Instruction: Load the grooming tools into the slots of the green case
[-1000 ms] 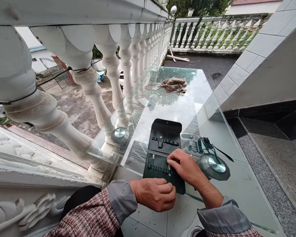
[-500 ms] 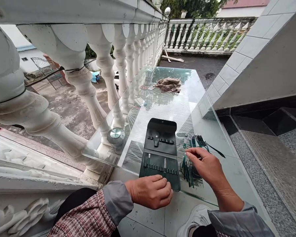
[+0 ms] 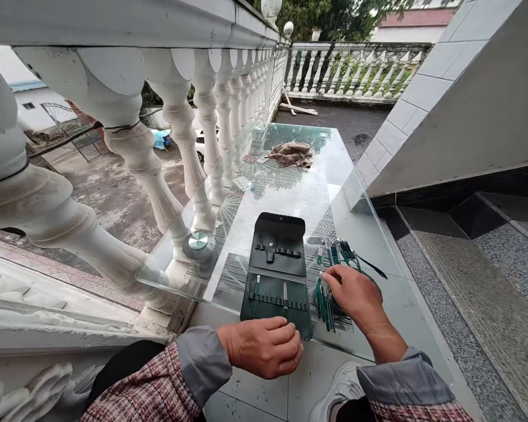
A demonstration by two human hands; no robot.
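An open dark green case (image 3: 277, 271) with elastic loops lies on the glass table; two slim tools (image 3: 285, 293) stand in its lower loops. Over the case's near edge rests my left hand (image 3: 266, 347), its fingers curled together; what they hold, if anything, is hidden. To the right of the case, several green-handled metal tools (image 3: 324, 305) lie in a bunch. My right hand (image 3: 354, 293) pinches at the top of this bunch, thumb and forefinger together at a green tool's end. Beyond it sit nail clippers (image 3: 347, 249) and other small tools.
A crumpled brown cloth (image 3: 290, 155) lies toward the far end of the glass table (image 3: 365, 234). A round metal cap (image 3: 199, 243) shows near its left edge. White balusters (image 3: 182, 129) run along the left, and steps (image 3: 462, 281) are at the right.
The camera view has shifted, so the table and case appear slightly further left. Both hands keep nearly the same places beside the case and the tools.
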